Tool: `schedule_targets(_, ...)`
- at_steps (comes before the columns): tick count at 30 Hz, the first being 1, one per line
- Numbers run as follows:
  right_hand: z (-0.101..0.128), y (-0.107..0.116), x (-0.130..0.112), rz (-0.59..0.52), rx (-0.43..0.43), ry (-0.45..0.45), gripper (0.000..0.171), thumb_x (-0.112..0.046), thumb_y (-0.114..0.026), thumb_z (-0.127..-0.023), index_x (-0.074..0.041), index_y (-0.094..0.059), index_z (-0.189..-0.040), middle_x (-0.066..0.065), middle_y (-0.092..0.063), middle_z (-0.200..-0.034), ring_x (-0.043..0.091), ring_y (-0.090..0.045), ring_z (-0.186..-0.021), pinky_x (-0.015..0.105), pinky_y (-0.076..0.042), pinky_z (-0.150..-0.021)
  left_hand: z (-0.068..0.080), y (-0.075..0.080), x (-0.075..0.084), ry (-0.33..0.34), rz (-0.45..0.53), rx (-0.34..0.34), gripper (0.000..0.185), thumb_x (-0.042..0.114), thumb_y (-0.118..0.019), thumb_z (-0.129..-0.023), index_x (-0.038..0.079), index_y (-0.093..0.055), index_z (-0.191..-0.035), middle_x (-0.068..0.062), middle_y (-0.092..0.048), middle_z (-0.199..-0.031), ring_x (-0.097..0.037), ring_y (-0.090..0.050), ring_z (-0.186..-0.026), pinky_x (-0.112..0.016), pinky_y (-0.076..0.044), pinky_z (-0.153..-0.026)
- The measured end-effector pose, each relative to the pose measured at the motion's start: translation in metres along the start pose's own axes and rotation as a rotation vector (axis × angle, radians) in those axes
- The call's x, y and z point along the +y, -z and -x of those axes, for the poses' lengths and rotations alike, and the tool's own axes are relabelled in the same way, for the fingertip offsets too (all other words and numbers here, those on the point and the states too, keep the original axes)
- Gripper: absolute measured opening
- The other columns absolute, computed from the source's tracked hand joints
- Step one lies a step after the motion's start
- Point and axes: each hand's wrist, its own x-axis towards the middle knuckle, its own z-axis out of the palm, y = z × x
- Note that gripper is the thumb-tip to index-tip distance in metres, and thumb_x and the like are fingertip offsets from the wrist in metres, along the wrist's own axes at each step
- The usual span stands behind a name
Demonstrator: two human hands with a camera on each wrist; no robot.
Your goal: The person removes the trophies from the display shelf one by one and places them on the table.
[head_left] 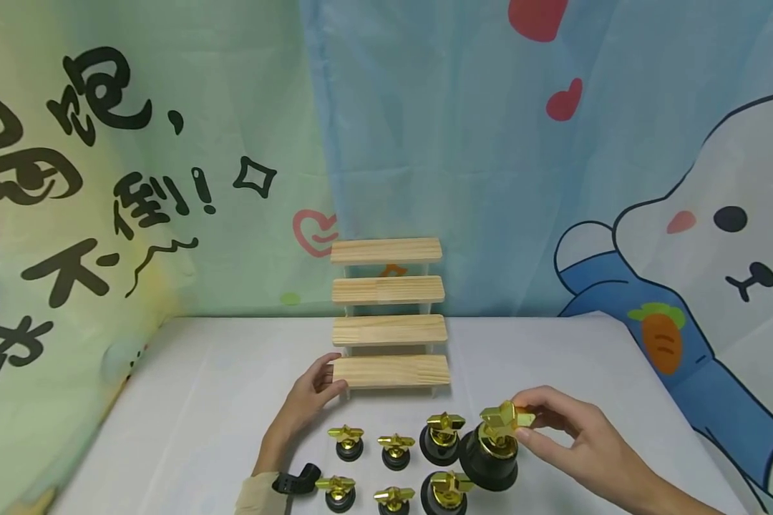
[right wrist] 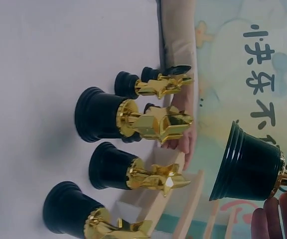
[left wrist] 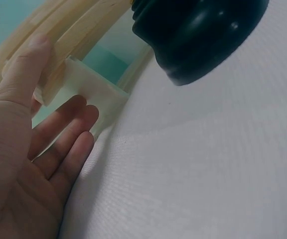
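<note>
My left hand (head_left: 315, 390) grips the left end of the lowest plank of a four-step wooden stand (head_left: 391, 371), with the thumb on top of the wood. Its other fingers (left wrist: 66, 134) hang below the plank, beside the white support. On the right, my right hand (head_left: 563, 422) pinches the golden star of a large trophy (right wrist: 250, 162) with a black base. The right wrist view shows it upright, above the table. Several smaller star trophies (head_left: 442, 440) stand in two rows between my hands. A black trophy base (left wrist: 198, 40) shows close up in the left wrist view.
A white cloth covers the table (head_left: 219, 400). The stand's steps rise toward a printed curtain (head_left: 438, 129) at the back. One trophy (right wrist: 73, 209) stands near the lower left of the right wrist view. A black strap (head_left: 296, 481) sits at my left wrist.
</note>
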Motion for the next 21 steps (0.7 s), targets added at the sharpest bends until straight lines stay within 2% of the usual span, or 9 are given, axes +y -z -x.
schedule_targets(8, 0.014, -0.006, 0.021, 0.046, 0.033, 0.107, 0.031, 0.002, -0.07, -0.084, -0.016, -0.062, -0.108, -0.012, -0.064, -0.1, 0.0, -0.062, -0.084, 0.02, -0.055, -0.071, 0.0, -0.001, 0.002, -0.009, -0.004, 0.011, 0.06, 0.022, -0.069, -0.091, 0.007, -0.044, -0.143, -0.018, -0.064, -0.124, -0.027, -0.064, -0.109, -0.017, -0.05, -0.085)
schedule_targets(11, 0.021, -0.008, 0.03, 0.086, 0.056, 0.115, 0.032, 0.003, -0.072, -0.082, -0.016, -0.063, -0.107, -0.012, -0.065, -0.099, -0.001, -0.062, -0.085, 0.019, -0.055, -0.07, -0.005, -0.003, -0.01, -0.001, -0.009, 0.028, 0.06, 0.02, -0.07, -0.09, 0.009, -0.044, -0.143, -0.017, -0.065, -0.124, -0.026, -0.064, -0.109, -0.017, -0.05, -0.085)
schedule_targets(15, 0.03, -0.01, 0.041, 0.106, 0.055, 0.066, 0.029, -0.001, -0.072, -0.083, -0.017, -0.063, -0.106, -0.012, -0.064, -0.098, -0.003, -0.06, -0.086, 0.02, -0.055, -0.071, -0.012, -0.006, -0.031, 0.004, 0.013, 0.054, 0.06, 0.021, -0.071, -0.088, 0.015, -0.046, -0.142, -0.012, -0.065, -0.125, -0.023, -0.065, -0.107, -0.018, -0.05, -0.085)
schedule_targets(21, 0.041, -0.017, 0.055, 0.078, 0.021, -0.038, 0.022, -0.008, -0.071, -0.086, -0.015, -0.063, -0.105, -0.011, -0.065, -0.096, -0.004, -0.061, -0.084, 0.021, -0.055, -0.071, -0.012, -0.005, -0.034, -0.015, 0.002, 0.057, 0.061, 0.031, -0.073, -0.087, 0.019, -0.047, -0.141, -0.009, -0.067, -0.122, -0.018, -0.065, -0.104, -0.022, -0.052, -0.086)
